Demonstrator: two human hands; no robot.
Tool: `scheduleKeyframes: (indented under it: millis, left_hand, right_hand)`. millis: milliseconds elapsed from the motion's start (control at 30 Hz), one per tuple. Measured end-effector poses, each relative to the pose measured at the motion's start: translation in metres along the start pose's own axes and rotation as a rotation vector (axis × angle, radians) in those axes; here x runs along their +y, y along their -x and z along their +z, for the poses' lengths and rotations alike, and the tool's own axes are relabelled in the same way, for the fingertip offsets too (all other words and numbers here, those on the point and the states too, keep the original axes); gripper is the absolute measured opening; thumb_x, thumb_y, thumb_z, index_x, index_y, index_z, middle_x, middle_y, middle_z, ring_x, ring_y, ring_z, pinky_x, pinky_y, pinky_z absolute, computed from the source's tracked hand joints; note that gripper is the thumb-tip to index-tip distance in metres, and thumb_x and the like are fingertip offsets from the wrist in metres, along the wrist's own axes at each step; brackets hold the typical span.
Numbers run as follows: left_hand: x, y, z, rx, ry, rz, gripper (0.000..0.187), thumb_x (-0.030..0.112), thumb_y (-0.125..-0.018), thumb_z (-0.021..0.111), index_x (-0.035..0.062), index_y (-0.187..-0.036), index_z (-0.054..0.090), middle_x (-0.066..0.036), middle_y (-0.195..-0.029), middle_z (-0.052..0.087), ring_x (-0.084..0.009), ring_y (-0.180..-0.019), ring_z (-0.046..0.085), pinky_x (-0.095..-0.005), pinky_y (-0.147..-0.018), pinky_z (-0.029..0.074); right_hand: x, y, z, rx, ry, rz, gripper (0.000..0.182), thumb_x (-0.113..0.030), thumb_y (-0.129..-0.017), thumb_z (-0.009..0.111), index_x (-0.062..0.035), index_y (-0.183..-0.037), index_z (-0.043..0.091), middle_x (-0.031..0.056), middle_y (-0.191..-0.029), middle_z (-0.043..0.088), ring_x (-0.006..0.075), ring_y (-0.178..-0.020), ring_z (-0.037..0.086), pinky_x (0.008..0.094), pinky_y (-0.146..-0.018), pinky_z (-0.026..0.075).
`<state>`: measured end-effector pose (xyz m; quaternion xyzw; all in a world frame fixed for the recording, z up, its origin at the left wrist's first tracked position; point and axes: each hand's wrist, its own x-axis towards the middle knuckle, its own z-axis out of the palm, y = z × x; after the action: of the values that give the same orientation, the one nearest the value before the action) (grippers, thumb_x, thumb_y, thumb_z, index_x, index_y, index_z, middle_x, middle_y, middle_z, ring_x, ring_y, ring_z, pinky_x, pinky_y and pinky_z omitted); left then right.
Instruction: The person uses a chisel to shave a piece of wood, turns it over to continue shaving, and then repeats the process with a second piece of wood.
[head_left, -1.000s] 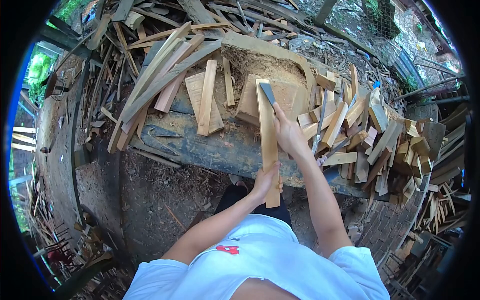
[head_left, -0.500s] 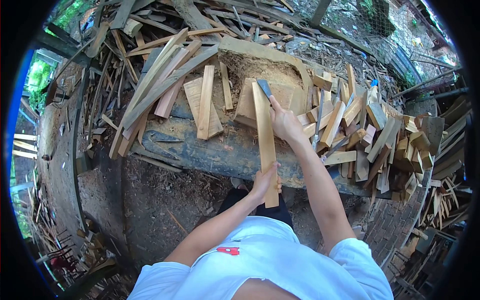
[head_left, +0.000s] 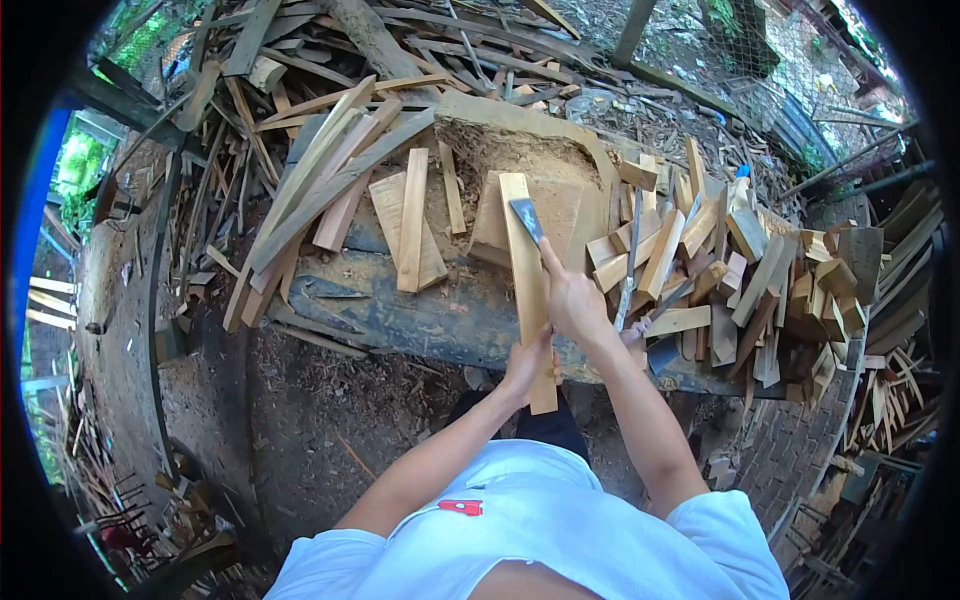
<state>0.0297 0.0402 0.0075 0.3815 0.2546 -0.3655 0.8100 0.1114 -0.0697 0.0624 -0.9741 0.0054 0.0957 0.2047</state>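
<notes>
My left hand is wrapped around the lower part of a long pale wooden slat. The slat slants away from my body, and its far end overlaps a squared wooden block on the bench. In my closed right hand is a tool with a flat dark metal blade; its handle is hidden in my grip. The blade lies against the slat's right side, a little below the far end, with my index finger stretched along it.
A worn workbench spans the front. A board with a stick on it lies left of the block. Heaped wood offcuts crowd the right, and long planks lean at left. Wood scraps cover the ground beyond.
My right hand and the blade have slid down along the slat toward my body, baring the slat's far end. My left hand keeps its grip in nearly the same spot.
</notes>
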Motion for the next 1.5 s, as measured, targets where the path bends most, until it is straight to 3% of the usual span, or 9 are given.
scheduleKeyframes:
  millis: [300, 533, 767, 933, 1133, 1233, 1300, 1400, 1500]
  left_hand:
    - [0.006, 0.008, 0.003, -0.008, 0.001, -0.015, 0.030, 0.039, -0.100, 0.051, 0.0111, -0.110, 0.049, -0.005, -0.067, 0.051, -0.0169, -0.052, 0.053, -0.0332, -0.049, 0.048]
    - [0.007, 0.008, 0.000, -0.033, 0.032, -0.020, 0.032, 0.041, -0.099, 0.052, 0.0119, -0.110, 0.049, -0.005, -0.066, 0.051, -0.0163, -0.052, 0.053, -0.0327, -0.050, 0.048]
    - [0.007, 0.009, -0.001, -0.036, 0.031, -0.039, 0.032, 0.042, -0.099, 0.052, 0.0119, -0.109, 0.050, -0.005, -0.066, 0.051, -0.0161, -0.053, 0.053, -0.0327, -0.051, 0.048]
    - [0.007, 0.009, -0.001, -0.019, 0.004, -0.035, 0.032, 0.042, -0.099, 0.052, 0.0123, -0.110, 0.051, -0.004, -0.067, 0.051, -0.0161, -0.053, 0.053, -0.0326, -0.051, 0.048]
    - [0.003, 0.010, -0.002, 0.000, -0.055, -0.023, 0.034, 0.044, -0.099, 0.050, 0.0126, -0.113, 0.052, -0.004, -0.067, 0.051, -0.0159, -0.055, 0.053, -0.0320, -0.053, 0.049]
    - [0.007, 0.009, -0.011, -0.111, 0.041, -0.071, 0.042, 0.051, -0.099, 0.047, 0.0130, -0.115, 0.050, -0.004, -0.069, 0.050, -0.0151, -0.057, 0.052, -0.0324, -0.056, 0.049]
    - [0.010, 0.010, -0.016, -0.213, 0.166, -0.109, 0.047, 0.056, -0.098, 0.045, 0.0132, -0.116, 0.050, -0.003, -0.071, 0.050, -0.0147, -0.059, 0.051, -0.0328, -0.058, 0.050]
    - [0.012, 0.016, -0.020, -0.273, 0.322, -0.137, 0.057, 0.065, -0.094, 0.041, 0.0136, -0.118, 0.048, -0.003, -0.074, 0.050, -0.0145, -0.059, 0.050, -0.0337, -0.061, 0.050]
    - [0.011, 0.014, -0.023, -0.291, 0.316, -0.132, 0.064, 0.069, -0.091, 0.040, 0.0121, -0.118, 0.049, -0.002, -0.075, 0.051, -0.0141, -0.060, 0.052, -0.0343, -0.061, 0.051]
  right_hand:
    - [0.004, -0.076, 0.012, 0.056, -0.046, 0.011, 0.049, -0.028, -0.098, 0.042, -0.0209, -0.146, 0.038, 0.0280, -0.085, 0.067, 0.0465, -0.081, 0.066, 0.0572, -0.075, 0.052]
    - [-0.002, -0.003, -0.005, -0.069, -0.038, 0.052, 0.049, -0.028, -0.097, 0.043, -0.0242, -0.146, 0.039, 0.0288, -0.083, 0.067, 0.0476, -0.083, 0.066, 0.0574, -0.076, 0.051]
    - [0.010, -0.077, 0.013, 0.061, -0.094, 0.003, 0.049, -0.029, -0.098, 0.041, -0.0177, -0.146, 0.039, 0.0342, -0.088, 0.063, 0.0497, -0.086, 0.063, 0.0569, -0.078, 0.048]
    - [-0.007, 0.007, -0.016, -0.136, 0.002, 0.079, 0.048, -0.030, -0.099, 0.041, -0.0201, -0.146, 0.038, 0.0289, -0.085, 0.067, 0.0450, -0.083, 0.067, 0.0562, -0.073, 0.053]
    - [0.012, -0.079, 0.020, 0.016, -0.007, 0.005, 0.049, -0.030, -0.099, 0.039, -0.0218, -0.147, 0.036, 0.0313, -0.088, 0.066, 0.0464, -0.075, 0.067, 0.0555, -0.066, 0.054]
    - [0.018, -0.101, 0.014, 0.126, 0.030, -0.079, 0.048, -0.032, -0.100, 0.038, -0.0196, -0.146, 0.036, 0.0264, -0.081, 0.066, 0.0390, -0.061, 0.067, 0.0498, -0.053, 0.054]
    - [0.005, -0.083, -0.032, -0.321, -0.672, 0.177, 0.046, -0.032, -0.101, 0.041, -0.0170, -0.144, 0.037, 0.0156, -0.070, 0.060, 0.0272, -0.049, 0.063, 0.0410, -0.041, 0.051]
    - [0.029, -0.060, -0.014, -0.317, -0.925, 0.249, 0.048, -0.031, -0.100, 0.046, -0.0164, -0.144, 0.035, 0.0069, -0.063, 0.050, 0.0187, -0.042, 0.057, 0.0344, -0.035, 0.046]
    - [0.031, -0.040, -0.001, -0.179, -0.839, 0.236, 0.047, -0.029, -0.100, 0.046, -0.0167, -0.143, 0.035, 0.0064, -0.064, 0.050, 0.0196, -0.042, 0.056, 0.0342, -0.034, 0.045]
